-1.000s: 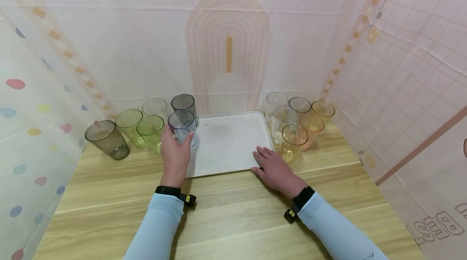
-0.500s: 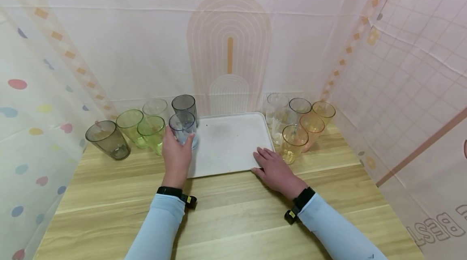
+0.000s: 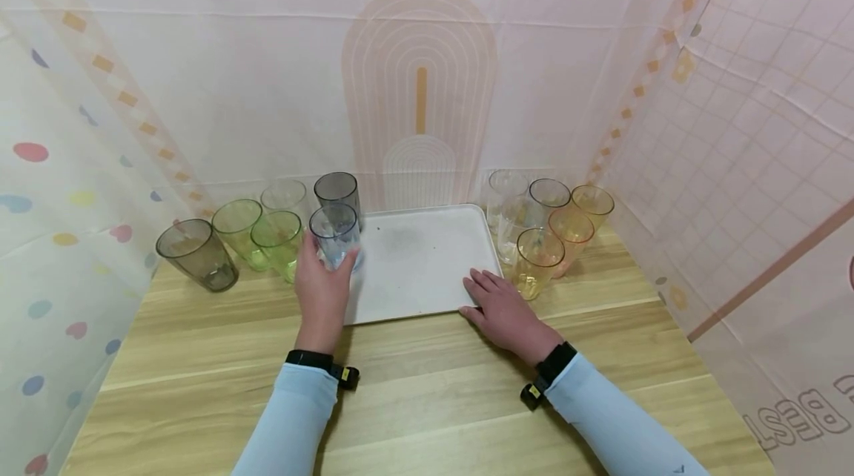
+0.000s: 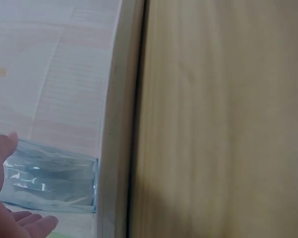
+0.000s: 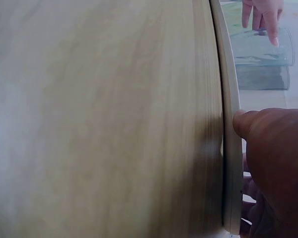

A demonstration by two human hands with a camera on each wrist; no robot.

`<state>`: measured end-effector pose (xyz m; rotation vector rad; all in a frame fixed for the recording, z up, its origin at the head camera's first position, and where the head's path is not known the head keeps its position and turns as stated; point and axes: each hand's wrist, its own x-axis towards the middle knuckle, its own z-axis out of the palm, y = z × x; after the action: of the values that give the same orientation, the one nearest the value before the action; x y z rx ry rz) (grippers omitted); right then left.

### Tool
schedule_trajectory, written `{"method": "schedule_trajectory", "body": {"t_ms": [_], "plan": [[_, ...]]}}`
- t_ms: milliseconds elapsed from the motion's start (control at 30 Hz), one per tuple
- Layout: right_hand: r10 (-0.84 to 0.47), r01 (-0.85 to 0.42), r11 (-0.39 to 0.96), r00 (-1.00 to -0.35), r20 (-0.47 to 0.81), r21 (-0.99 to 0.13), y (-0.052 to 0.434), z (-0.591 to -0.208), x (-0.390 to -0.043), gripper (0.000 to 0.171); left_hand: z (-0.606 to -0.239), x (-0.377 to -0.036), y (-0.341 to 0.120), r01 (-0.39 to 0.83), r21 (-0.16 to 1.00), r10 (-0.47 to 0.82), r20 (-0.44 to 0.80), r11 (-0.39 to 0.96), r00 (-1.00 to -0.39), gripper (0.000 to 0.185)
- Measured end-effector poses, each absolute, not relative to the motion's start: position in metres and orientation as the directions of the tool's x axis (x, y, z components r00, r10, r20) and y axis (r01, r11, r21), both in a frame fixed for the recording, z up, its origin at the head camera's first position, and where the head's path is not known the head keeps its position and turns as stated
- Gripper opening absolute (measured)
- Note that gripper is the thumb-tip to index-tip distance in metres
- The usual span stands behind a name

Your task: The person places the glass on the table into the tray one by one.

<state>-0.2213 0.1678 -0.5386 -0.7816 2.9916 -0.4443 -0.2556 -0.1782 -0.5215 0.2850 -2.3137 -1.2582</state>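
From the head view, a clear bluish cup (image 3: pixel 335 233) (smooth, see-through plastic) is held by the left hand (image 3: pixel 322 289) at the flat white tray's (image 3: pixel 427 261) left edge. The right hand (image 3: pixel 503 307) is laid flat on the tray's near right corner.

In the left wrist view, the cup (image 4: pixel 52 181) is wrapped by fingers (image 4: pixel 2 151).

In the right wrist view, the tray's rounded rim (image 5: pixel 229 148) is touched by the thumb (image 5: pixel 246 121).
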Motion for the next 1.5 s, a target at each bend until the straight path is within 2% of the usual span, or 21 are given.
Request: {"method": "schedule_trajectory", "body": {"t_ms": [167,267,367,567,667,733,867,1000,1133,1267,1500], "plan": [[-0.479,-0.47,0.835,-0.877,0.041,-0.287,0.167,-0.536,-0.221,0.065,-0.517,-0.231,-0.19,0.037,0.844,-0.417,0.302,0.536,-0.858,0.082],[-0.479,-0.47,0.836,-0.877,0.041,-0.284,0.167,-0.534,-0.22,0.064,-0.512,-0.219,-0.207,0.039,0.848,-0.47,0.33,0.528,-0.819,0.068],[-0.482,-0.474,0.835,-0.875,0.044,-0.281,0.167,-0.533,-0.22,0.064,-0.508,-0.212,-0.232,0.049,0.851,-0.539,0.375,0.522,-0.754,0.058],[-0.486,-0.477,0.834,-0.873,0.041,-0.278,0.168,-0.534,-0.221,0.064,-0.497,-0.216,-0.292,0.059,0.803,-0.635,0.511,0.593,-0.579,0.047],[-0.487,-0.476,0.837,-0.873,0.029,-0.27,0.168,-0.537,-0.223,0.065,-0.491,-0.221,-0.318,0.039,0.809,-0.689,0.524,0.587,-0.5,0.046],[-0.49,-0.478,0.836,-0.871,0.026,-0.271,0.168,-0.538,-0.223,0.065,-0.487,-0.223,-0.332,0.022,0.825,-0.718,0.505,0.565,-0.479,0.05],[-0.494,-0.483,0.833,-0.869,0.031,-0.272,0.169,-0.538,-0.223,0.065,-0.485,-0.229,-0.355,-0.044,0.856,-0.735,0.414,0.515,-0.536,0.072],[-0.492,-0.484,0.835,-0.87,0.036,-0.263,0.17,-0.538,-0.223,0.065,-0.491,-0.236,-0.374,-0.123,0.892,-0.698,0.248,0.436,-0.672,0.101],[-0.493,-0.482,0.836,-0.87,0.03,-0.262,0.169,-0.538,-0.223,0.065,-0.498,-0.243,-0.385,-0.155,0.92,-0.626,0.115,0.36,-0.771,0.116],[-0.491,-0.481,0.836,-0.87,0.029,-0.263,0.169,-0.538,-0.223,0.065,-0.501,-0.25,-0.389,-0.151,0.938,-0.592,0.067,0.311,-0.803,0.12],[-0.485,-0.476,0.839,-0.874,0.035,-0.263,0.17,-0.538,-0.223,0.064,-0.502,-0.257,-0.387,-0.161,0.94,-0.612,0.06,0.299,-0.788,0.109]]}}
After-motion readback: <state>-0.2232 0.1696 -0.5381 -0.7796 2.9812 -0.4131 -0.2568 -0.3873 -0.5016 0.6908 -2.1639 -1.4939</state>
